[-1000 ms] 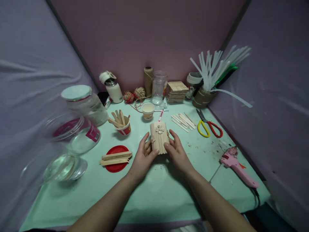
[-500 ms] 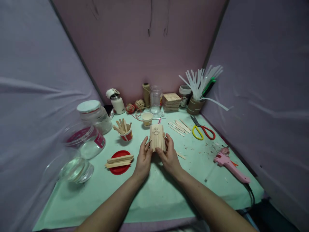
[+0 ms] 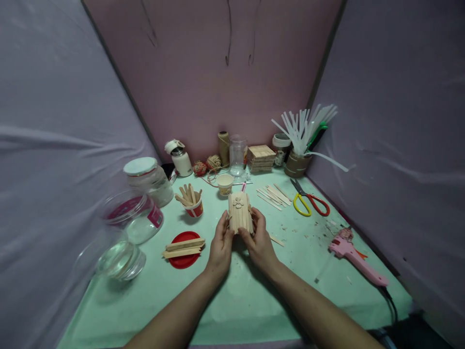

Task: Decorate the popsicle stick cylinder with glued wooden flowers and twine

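Both hands hold a small craft piece made of wooden sticks [image 3: 240,220], with a flower-like shape of small wooden bits on its upper face. My left hand [image 3: 221,245] grips its left side, thumb along the lower edge. My right hand [image 3: 260,245] closes round the right side, its thumb near the bottom. The piece is tilted up toward me over the table; its back is hidden. Just left lies a red lid [image 3: 185,263] with several wooden sticks [image 3: 184,245] across it. Beyond it stands a paper cup [image 3: 196,210] full of craft sticks.
Thin sticks [image 3: 273,197], scissors [image 3: 308,198] and a pink glue gun [image 3: 358,257] lie to the right. Clear plastic containers [image 3: 136,223] line the left. Behind are a stick stack [image 3: 260,159], a jar [image 3: 238,155], twine balls [image 3: 213,162] and a pot of glue sticks [image 3: 297,165].
The whole scene sits slightly lower and further right, as the camera has shifted. Both hands keep their hold on the wooden craft piece, with little visible change in grip.
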A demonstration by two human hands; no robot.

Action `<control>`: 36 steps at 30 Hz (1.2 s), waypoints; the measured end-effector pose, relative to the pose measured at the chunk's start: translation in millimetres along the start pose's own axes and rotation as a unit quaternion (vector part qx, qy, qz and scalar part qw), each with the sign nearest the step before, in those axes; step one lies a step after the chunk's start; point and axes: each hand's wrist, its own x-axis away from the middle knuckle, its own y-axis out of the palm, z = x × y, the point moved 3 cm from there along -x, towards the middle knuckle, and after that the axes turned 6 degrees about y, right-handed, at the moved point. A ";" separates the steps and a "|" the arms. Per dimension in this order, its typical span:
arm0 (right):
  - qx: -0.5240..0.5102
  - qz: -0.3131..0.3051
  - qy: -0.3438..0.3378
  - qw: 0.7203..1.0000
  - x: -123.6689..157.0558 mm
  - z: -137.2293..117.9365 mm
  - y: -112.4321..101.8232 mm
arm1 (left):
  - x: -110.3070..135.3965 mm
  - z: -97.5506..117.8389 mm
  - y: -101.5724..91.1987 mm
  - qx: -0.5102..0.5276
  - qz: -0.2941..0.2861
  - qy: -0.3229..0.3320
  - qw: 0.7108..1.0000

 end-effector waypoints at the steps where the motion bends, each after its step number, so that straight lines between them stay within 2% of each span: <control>1: 0.000 0.000 -0.003 1.000 -0.3 -0.2 -0.3 | 0.0 -1.0 -0.8 -0.011 0.005 0.005 1.000; 6: -0.001 -0.002 -0.007 1.000 -1.8 -1.2 -1.6 | -1.6 -2.3 -3.8 -0.049 0.020 0.015 0.998; 12: -0.004 0.000 0.003 1.000 -2.5 1.9 -3.0 | -3.4 -0.1 -3.4 -0.036 0.021 0.009 0.999; 14: -0.017 -0.001 0.003 1.000 -2.5 3.3 -2.3 | -4.3 -1.0 -3.8 -0.006 0.020 0.001 1.000; 17: -0.044 0.002 0.003 0.999 -2.1 4.3 -0.2 | -6.9 -2.8 -3.8 0.093 0.006 -0.035 0.995; 22: -0.051 -0.014 -0.014 0.998 0.4 1.9 3.2 | -12.9 3.6 -2.8 0.247 -0.007 -0.122 0.961; 26: -0.041 -0.034 -0.039 0.998 1.8 1.0 4.9 | -16.4 11.7 -4.0 0.255 -0.007 -0.141 0.957; 30: -0.039 -0.053 -0.053 0.996 1.4 0.9 4.3 | -19.5 16.5 -6.2 0.239 -0.005 -0.124 0.963; 32: -0.030 -0.042 -0.056 0.997 0.3 0.0 0.6 | -21.5 19.7 -7.2 0.245 -0.003 -0.119 0.962; 36: 0.038 0.029 -0.047 0.998 -4.7 -3.3 -12.5 | -24.6 28.2 -8.4 0.252 -0.007 -0.139 0.958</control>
